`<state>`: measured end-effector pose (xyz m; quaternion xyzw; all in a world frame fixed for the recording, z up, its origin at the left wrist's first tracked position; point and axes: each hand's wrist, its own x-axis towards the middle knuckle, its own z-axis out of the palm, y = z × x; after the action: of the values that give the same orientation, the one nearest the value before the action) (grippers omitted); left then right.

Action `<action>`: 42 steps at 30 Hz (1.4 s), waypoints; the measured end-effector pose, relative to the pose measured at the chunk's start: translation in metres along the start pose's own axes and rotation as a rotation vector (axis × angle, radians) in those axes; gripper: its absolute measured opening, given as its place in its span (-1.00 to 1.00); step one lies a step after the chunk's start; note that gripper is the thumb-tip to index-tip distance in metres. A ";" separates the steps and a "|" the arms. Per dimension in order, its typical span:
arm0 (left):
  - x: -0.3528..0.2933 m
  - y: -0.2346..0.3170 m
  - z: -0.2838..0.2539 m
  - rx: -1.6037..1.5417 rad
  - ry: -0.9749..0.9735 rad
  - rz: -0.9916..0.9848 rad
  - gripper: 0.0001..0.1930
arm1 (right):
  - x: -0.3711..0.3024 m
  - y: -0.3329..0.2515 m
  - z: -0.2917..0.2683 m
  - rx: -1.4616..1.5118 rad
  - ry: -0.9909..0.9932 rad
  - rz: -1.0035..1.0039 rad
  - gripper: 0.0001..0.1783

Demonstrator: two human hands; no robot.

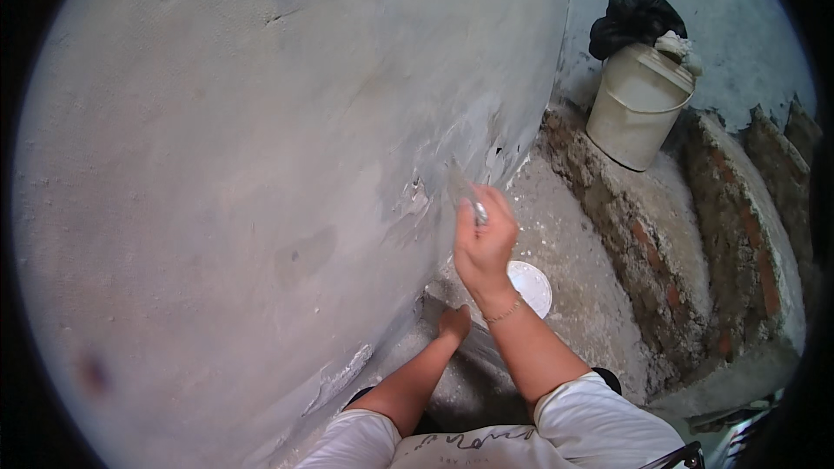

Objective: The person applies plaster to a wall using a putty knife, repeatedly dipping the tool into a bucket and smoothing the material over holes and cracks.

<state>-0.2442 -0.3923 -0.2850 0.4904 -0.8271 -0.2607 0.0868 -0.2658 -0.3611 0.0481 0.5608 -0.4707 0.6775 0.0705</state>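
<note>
My right hand (486, 234) is closed round the handle of a putty knife (456, 181). Its blade points up at the grey wall, beside a rough patch (417, 198) of chipped and smeared plaster. Whether the blade touches the wall I cannot tell. Lower down, near the foot of the wall, my left hand (454, 323) grips what looks like a wide flat grey blade (433, 308), partly hidden by the fingers. A round white tub or lid (532, 287) sits on the floor behind my right wrist.
Rough steps of concrete and brick (643, 243) rise on the right. On one stands a pale lidded bucket (638, 108), with a black plastic bag (637, 22) and a crumpled whitish lump on top. The plastered wall (217, 165) fills the left side.
</note>
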 end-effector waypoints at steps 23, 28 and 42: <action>-0.016 0.010 -0.009 -0.215 0.001 -0.112 -0.44 | -0.063 -0.037 0.025 -0.059 -0.252 -0.299 -0.68; -0.006 0.018 -0.021 -0.177 -0.034 -0.103 -0.40 | -0.027 -0.013 -0.014 -0.077 -0.174 -0.155 -0.73; -0.001 -0.017 0.013 -0.269 0.174 -0.019 -0.57 | -0.066 0.001 -0.011 0.086 -0.235 0.127 -0.78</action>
<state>-0.2360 -0.3937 -0.3042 0.5031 -0.7692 -0.3264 0.2206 -0.2504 -0.3248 -0.0061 0.6076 -0.4809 0.6299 -0.0523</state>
